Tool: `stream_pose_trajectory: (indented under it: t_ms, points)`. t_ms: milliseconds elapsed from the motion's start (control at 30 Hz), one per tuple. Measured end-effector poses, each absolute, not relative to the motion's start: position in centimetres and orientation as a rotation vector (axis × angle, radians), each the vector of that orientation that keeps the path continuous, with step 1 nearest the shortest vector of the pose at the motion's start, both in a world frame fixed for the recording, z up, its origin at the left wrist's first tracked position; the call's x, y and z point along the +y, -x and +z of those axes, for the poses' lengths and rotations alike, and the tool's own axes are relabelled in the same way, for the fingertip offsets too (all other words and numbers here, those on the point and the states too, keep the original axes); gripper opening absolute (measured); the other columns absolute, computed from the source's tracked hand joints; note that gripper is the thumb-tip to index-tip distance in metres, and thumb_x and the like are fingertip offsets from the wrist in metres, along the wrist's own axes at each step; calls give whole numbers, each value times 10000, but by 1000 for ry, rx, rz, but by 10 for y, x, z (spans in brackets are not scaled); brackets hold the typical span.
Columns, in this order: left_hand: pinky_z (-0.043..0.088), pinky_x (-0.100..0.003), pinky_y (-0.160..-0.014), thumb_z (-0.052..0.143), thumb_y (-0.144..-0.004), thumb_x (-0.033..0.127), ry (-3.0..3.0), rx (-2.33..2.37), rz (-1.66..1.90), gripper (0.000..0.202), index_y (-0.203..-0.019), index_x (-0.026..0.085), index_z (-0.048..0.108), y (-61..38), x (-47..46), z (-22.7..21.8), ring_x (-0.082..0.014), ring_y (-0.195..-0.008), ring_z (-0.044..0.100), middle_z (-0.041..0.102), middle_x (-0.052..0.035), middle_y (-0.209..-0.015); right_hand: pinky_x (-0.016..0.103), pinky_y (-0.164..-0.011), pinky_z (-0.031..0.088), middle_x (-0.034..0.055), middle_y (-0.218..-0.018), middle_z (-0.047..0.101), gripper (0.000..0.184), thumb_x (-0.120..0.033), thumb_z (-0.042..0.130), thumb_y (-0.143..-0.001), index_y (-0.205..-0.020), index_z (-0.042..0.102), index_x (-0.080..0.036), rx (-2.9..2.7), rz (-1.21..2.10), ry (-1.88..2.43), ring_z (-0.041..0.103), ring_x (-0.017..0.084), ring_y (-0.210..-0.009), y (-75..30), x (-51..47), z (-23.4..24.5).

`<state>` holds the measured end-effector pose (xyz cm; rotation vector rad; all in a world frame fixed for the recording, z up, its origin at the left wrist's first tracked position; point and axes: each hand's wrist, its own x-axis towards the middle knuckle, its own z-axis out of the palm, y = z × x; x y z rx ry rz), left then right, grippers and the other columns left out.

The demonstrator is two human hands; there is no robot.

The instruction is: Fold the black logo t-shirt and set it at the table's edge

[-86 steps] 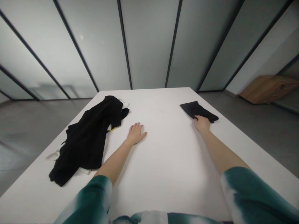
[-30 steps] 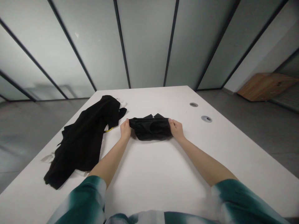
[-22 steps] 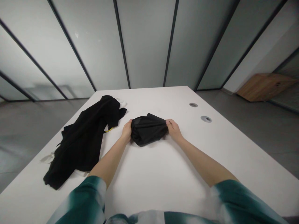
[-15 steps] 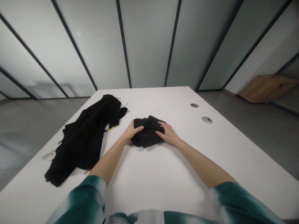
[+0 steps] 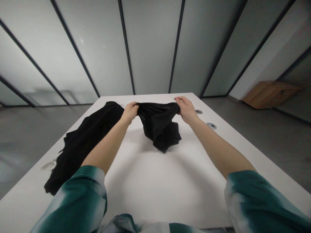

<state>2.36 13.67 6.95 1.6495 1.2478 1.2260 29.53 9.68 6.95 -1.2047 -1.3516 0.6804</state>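
Observation:
A black cloth garment (image 5: 159, 124) hangs between my two hands above the white table (image 5: 165, 187); what kind of garment it is cannot be made out. My left hand (image 5: 131, 111) pinches its upper left corner. At the upper right corner, my right hand (image 5: 186, 109) grips the fabric between thumb and fingers. The top edge is stretched nearly straight, while the lower part droops in folds toward the tabletop. Left of it, beyond my left forearm, lies a larger black garment (image 5: 85, 136), partly hidden by that arm.
White fabric (image 5: 50, 165) pokes out from under the larger black garment. Two round grommets, one of them a grey ring (image 5: 211, 126), are set in the table's right side. Frosted glass panels (image 5: 150, 48) stand behind the table, and a wooden cabinet (image 5: 269, 94) is at the far right.
Both hands have lifted the bunched black garment off the table and moved apart. Its top edge is now pulled out between them and the rest hangs down.

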Motion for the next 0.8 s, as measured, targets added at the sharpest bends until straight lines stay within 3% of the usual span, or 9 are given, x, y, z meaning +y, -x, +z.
stream_pose_trajectory:
  t_ms: [167,300,367,500,600,700,800]
  points:
    - [490,-285,-672,492,-834,323,-1864,1291,1415,217,-804,159,630,-13,161,131,-181,-725,590,593,-23,-681,351,-707,466,33,-706,627,292,-467,765,-689,-835,679,-230,-2018,123,1469,615,254,-795,-307,105,126]
    - [480,-322,-808,711,-719,456,-2412,1476,1123,293,-784,180,636,6,151,149,-247,-889,618,625,-47,-753,425,-848,465,103,-932,684,182,-350,658,-751,-858,727,-220,-1903,-218,1600,614,311,-968,-329,114,140]
    - [469,-346,-860,735,-698,457,-2573,1580,928,297,-810,194,654,13,144,148,-277,-954,621,650,-70,-823,440,-870,472,119,-995,684,235,-315,586,-768,-918,730,-204,-1736,-222,1528,606,312,-990,-342,122,138]
    - [459,-377,-897,619,-770,313,-2606,1839,836,155,-863,206,682,22,145,138,-290,-1007,616,680,-107,-957,414,-755,516,79,-817,674,278,-268,473,-768,-926,694,-211,-1410,85,1455,614,276,-847,-362,140,125]
    - [486,-371,-818,590,-760,280,-2366,1938,865,147,-847,205,681,28,159,129,-283,-902,637,685,-97,-836,391,-715,514,51,-762,650,279,-232,459,-741,-918,673,-206,-1359,208,1411,605,243,-773,-368,146,115]
    - [503,-383,-750,646,-701,310,-2185,1930,876,96,-720,216,654,41,176,122,-293,-787,644,642,-81,-668,410,-786,499,64,-791,661,236,-209,475,-731,-865,670,-200,-1458,28,1412,603,246,-819,-375,140,115]
    - [515,-401,-754,726,-592,287,-2150,1917,1073,136,-613,234,602,56,188,118,-310,-797,648,624,-76,-620,439,-870,461,104,-853,679,229,-189,487,-749,-874,679,-185,-1484,-207,1505,612,269,-889,-383,127,122]
